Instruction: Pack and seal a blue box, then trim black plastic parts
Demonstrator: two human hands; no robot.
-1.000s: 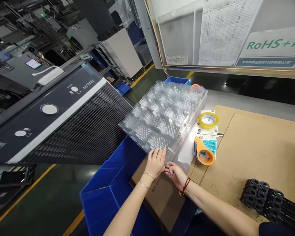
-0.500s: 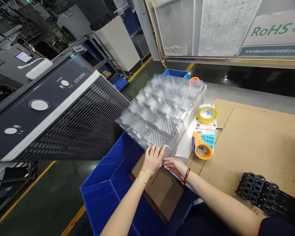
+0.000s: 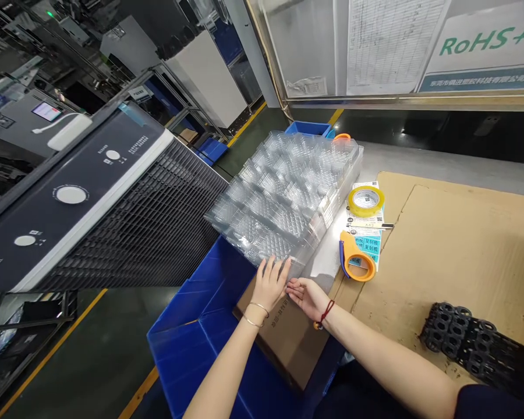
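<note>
A stack of clear plastic blister trays (image 3: 283, 198) lies on the light worktop, its near end jutting over a blue bin (image 3: 177, 340). My left hand (image 3: 271, 285) rests at that near end, fingers spread and stretched onto the top tray's edge. Close beside it, my right hand (image 3: 306, 295) is turned palm inward at the near right corner, its fingers loosely bent and apart from the thumb. Whether the right fingertips touch the trays is unclear. Beneath both hands, a brown cardboard box (image 3: 292, 349) with dark printing sits in the bin.
Right of the trays lie a yellow tape roll (image 3: 366, 201), a slim cutter (image 3: 371, 226), an orange tape dispenser (image 3: 358, 260) and printed labels (image 3: 371, 247). Black ring-shaped parts (image 3: 475, 343) lie on a cardboard sheet (image 3: 454, 250). A dark-panelled machine (image 3: 70, 192) stands left.
The view has shifted slightly. My right hand has turned a little, with its fingers more raised and bent. My left hand stays on the tray edge.
</note>
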